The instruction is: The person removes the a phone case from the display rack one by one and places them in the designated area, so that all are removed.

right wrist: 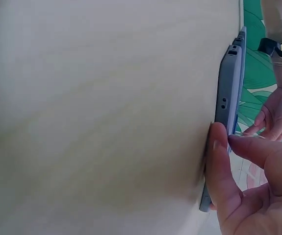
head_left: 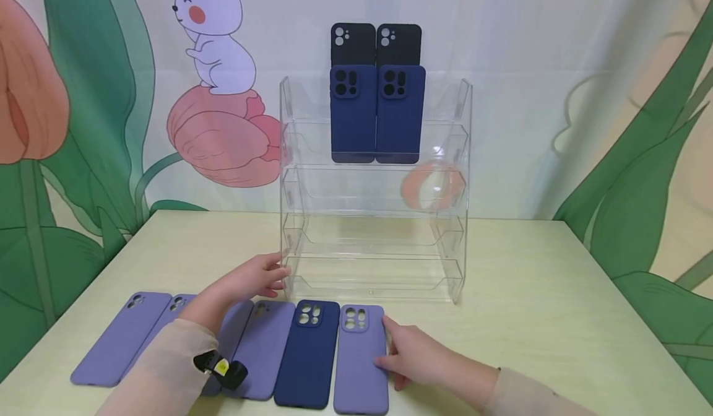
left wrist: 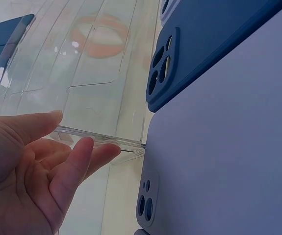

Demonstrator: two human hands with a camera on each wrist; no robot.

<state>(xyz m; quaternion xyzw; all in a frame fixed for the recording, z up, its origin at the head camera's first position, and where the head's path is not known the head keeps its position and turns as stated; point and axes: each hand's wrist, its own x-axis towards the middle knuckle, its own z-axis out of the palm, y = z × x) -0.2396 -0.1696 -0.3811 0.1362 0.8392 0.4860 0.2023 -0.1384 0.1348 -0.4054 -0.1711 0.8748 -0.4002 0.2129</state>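
A clear tiered rack [head_left: 374, 267] stands upright on the table. My left hand [head_left: 260, 278] is at its lower left side; the left wrist view shows the panel edge between the thumb [left wrist: 38, 125] and fingers [left wrist: 79, 164] of that hand. My right hand [head_left: 414, 354] pinches the right edge of a lavender phone case [head_left: 361, 372] lying flat, rightmost in a row. One fingertip is near the case's top corner. Beside it lies a dark blue phone case [head_left: 306, 366]. Several more lavender phone cases [head_left: 125, 338] extend left, partly hidden by my left arm.
Two blue phone cases [head_left: 353, 125] stand side by side in an upper tier of the rack, with two black phone cases [head_left: 353, 47] behind them. A printed cloth [head_left: 518, 125] hangs behind the pale table [head_left: 529, 298]. My left wrist carries a black strap [head_left: 221, 369].
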